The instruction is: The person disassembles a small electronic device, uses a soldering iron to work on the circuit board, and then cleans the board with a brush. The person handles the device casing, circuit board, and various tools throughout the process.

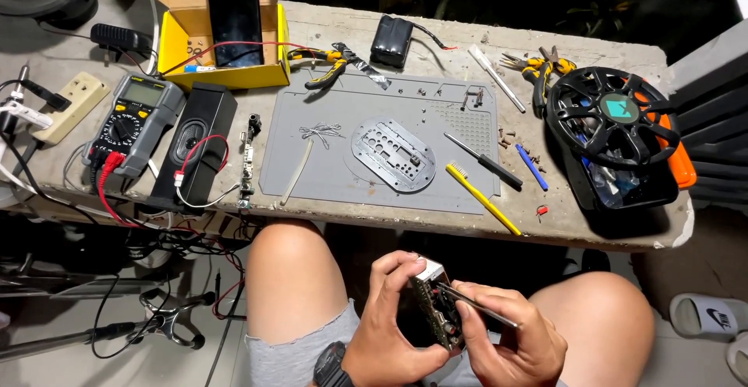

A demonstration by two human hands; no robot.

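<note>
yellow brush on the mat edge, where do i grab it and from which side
Take the yellow brush by its long bare handle near the middle, from above, grip across its width. It lies flat and slanted; the bristle head is at the upper left, close to the black screwdriver.

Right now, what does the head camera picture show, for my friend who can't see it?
A seated person's left hand holds a small circuit board over their lap while the right hand presses tweezers against it. In front, a concrete bench carries a grey work mat, multimeter, pliers and screwdrivers.
</note>
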